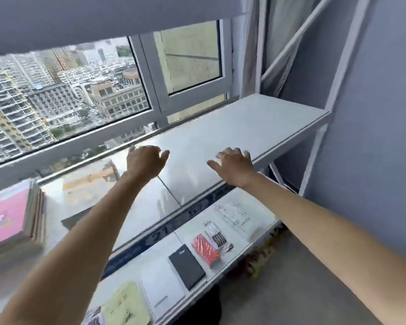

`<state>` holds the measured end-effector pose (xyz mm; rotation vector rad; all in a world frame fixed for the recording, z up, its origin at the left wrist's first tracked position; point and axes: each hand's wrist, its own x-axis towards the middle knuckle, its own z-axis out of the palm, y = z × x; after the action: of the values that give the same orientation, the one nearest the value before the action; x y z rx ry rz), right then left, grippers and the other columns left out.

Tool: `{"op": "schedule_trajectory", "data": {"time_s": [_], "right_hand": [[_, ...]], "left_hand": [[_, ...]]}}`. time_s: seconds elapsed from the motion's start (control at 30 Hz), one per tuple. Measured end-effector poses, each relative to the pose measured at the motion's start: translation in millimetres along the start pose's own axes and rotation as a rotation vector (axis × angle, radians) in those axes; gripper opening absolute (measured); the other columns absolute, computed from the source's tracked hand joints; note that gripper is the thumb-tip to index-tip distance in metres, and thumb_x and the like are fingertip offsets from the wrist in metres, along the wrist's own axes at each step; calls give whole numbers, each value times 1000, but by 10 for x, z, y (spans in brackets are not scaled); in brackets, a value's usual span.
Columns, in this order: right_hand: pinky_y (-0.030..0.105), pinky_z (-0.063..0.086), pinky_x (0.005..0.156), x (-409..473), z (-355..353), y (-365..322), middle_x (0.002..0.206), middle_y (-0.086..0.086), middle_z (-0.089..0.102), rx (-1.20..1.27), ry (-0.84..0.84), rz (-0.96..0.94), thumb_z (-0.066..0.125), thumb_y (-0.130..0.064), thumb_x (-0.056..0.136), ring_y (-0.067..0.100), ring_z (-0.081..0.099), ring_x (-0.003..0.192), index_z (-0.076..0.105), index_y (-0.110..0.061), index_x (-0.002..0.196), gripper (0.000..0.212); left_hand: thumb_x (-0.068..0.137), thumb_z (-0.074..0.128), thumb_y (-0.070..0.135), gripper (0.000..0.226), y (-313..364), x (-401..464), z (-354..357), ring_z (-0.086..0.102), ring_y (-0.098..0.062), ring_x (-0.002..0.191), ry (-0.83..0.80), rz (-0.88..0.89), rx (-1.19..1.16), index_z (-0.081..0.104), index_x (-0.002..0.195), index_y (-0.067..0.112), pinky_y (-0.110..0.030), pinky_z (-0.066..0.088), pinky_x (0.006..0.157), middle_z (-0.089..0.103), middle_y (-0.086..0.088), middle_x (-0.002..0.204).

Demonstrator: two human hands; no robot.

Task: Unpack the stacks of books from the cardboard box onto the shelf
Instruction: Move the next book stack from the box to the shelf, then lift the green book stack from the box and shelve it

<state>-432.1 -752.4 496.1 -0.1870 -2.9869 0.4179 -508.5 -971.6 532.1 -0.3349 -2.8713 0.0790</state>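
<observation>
Head view. I see both arms stretched forward over the upper shelf (256, 127), a pale board running from 8 o'clock to 2 o'clock beneath the window (63, 90).

Left hand (145, 161): near centre, fingers loosely curled, thumb out toward 3 o'clock, holding nothing. Whether it touches the board, I cannot tell.

Right hand (234, 166): just right of centre, at the board's front edge, fingers spread and relaxed, holding nothing.

Book stack (12, 219): pink cover on top, lying flat on the shelf at 9 o'clock, well apart from both hands; blurred.

Lower shelf (242, 249), toward 5 o'clock: a black notebook (186, 266), a red pack (205, 252) just beside it, pens (217, 235) touching the pack, a paper sheet (234, 214). At 6 o'clock, a green booklet (127, 306) and a spiral pad (161, 293).

The box is out of frame.
</observation>
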Motion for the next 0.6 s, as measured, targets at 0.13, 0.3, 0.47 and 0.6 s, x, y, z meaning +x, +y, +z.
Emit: {"op": "schedule_trajectory", "data": {"time_s": [0.13,0.3,0.47,0.6], "right_hand": [[55,6,116,-683,-399,1408,141,6,48,-52,-1,175,25,-57,96,27,32,136,52,-15,133,62],[58,6,116,-1730,-869,2987,145,2,46,-105,1,409,27,-51,98,23,29,140,50,-14,135,57],[57,6,116,-2737,-1116,4352,147,7,45,-94,-24,654,26,-51,99,27,31,140,48,-14,138,58],[59,8,115,-3495,-1060,5353,150,8,41,-73,-75,827,23,-54,98,29,29,141,43,-15,142,62]], "left_hand": [[100,34,47,50,1548,-134,-40,62,-32,110,-8,203,-142,69,117,16,-41,29,110,72,-15,114],[99,35,47,50,3591,-490,-129,65,-35,102,-6,489,-186,73,103,14,-38,39,97,73,-18,106],[99,33,41,45,5430,-1002,-144,63,-33,106,-131,724,-218,67,113,17,-36,41,95,70,-13,115],[99,30,45,49,6729,-1477,-30,59,-33,114,-261,879,-221,58,130,19,-38,42,95,64,-11,128]]}}
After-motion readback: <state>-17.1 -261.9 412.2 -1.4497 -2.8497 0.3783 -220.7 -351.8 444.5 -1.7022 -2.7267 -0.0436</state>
